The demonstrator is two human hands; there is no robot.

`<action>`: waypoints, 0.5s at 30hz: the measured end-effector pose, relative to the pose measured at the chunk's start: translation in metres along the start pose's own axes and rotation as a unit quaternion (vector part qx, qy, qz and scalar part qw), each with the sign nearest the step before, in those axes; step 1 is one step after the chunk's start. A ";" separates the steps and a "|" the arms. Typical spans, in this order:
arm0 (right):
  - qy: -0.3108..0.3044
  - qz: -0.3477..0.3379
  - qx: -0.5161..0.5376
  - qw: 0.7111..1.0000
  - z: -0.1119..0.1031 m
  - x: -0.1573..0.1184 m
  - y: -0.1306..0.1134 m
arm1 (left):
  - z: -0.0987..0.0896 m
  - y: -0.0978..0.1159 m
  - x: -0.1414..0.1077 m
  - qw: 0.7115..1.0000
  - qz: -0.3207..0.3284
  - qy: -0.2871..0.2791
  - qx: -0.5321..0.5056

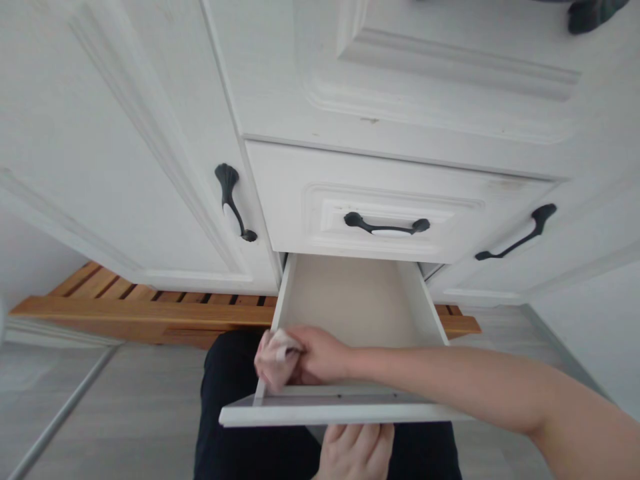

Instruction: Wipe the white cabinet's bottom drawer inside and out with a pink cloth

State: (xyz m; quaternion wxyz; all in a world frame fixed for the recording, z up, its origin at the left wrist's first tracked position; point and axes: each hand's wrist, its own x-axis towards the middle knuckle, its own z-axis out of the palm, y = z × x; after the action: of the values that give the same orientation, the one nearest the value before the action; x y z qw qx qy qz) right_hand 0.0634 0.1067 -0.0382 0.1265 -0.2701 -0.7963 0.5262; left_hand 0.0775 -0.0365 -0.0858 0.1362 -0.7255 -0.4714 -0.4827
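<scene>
A white drawer point(350, 413) is pulled out below the cabinet, its pale bottom showing bare behind my arm. From the right, my right forearm reaches across it, and my right hand point(320, 357) is closed on a crumpled pinkish cloth point(281, 357). The cloth touches the drawer's left side wall near the front corner. Below the drawer front, my left hand point(356, 452) has its fingers curled up against the front's outer face. Its fingertips, and any handle there, are hidden.
Above the drawer is a shut drawer with a dark handle point(387, 225). Cabinet doors with dark handles point(231, 200) flank it. A slatted wooden bench point(140, 317) stands under the cabinet. My dark-trousered legs point(235, 387) are beneath the drawer.
</scene>
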 end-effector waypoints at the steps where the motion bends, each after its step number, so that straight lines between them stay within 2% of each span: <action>1: -0.058 -0.027 -0.012 0.998 0.000 -0.006 -0.003 | 0.000 0.000 -0.001 1.000 -0.001 -0.002 0.000; 3: -0.134 -0.065 -0.055 0.987 -0.007 -0.009 -0.008 | -0.001 -0.001 -0.002 1.000 0.005 -0.012 0.004; 5: -0.153 -0.090 -0.131 0.975 -0.023 -0.003 -0.012 | -0.002 -0.001 -0.003 1.000 0.019 -0.021 0.010; 8: -0.101 -0.167 -0.281 0.940 -0.054 0.015 -0.012 | -0.003 -0.001 -0.005 0.999 0.024 -0.024 0.008; 10: -0.064 -0.207 -0.318 0.923 -0.076 0.033 -0.007 | -0.002 -0.001 -0.007 1.000 0.018 -0.022 0.003; 12: -0.037 -0.200 -0.306 0.930 -0.095 0.055 0.003 | -0.001 0.000 -0.009 1.000 0.016 -0.019 0.002; 15: 0.019 -0.142 -0.296 0.944 -0.115 0.088 0.019 | 0.000 -0.002 -0.009 0.999 0.025 -0.024 0.002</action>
State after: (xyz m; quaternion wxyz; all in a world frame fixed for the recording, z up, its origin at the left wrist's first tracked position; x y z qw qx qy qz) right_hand 0.0523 0.2506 -0.0152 0.1290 -0.1897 -0.9437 0.2382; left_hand 0.0748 -0.0409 -0.0937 0.1381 -0.7481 -0.4570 -0.4609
